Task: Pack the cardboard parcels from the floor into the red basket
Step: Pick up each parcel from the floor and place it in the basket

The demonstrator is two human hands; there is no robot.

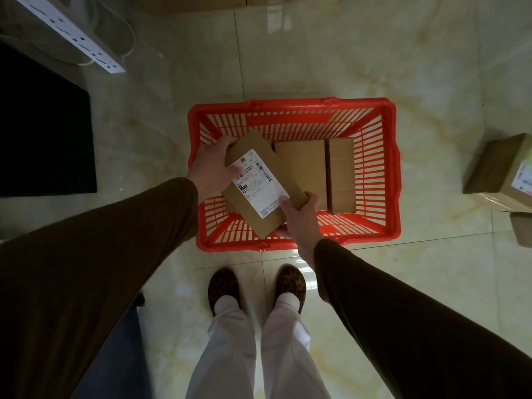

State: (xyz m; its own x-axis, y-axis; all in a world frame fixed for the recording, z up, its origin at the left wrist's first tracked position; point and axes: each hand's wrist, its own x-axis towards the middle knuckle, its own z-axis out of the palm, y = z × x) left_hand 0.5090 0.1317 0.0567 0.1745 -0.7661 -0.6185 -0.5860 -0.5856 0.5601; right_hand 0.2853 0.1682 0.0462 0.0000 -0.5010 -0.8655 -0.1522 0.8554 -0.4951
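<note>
Two hands, left hand (211,165) and right hand (300,218), grip a tilted parcel (263,184) by opposite ends above the basket (393,168), whose left half lies bare beside two boxes (315,174).

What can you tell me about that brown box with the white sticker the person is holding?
The labelled parcel is a flat, oblong box of plain brown cardboard. A white shipping label with barcodes and small print covers much of its upper face. It is closed, held skewed above the left part of the red basket, partly overlapping one of two parcels inside. The left hand grips its far corner; the right hand grips the near edge.
</note>
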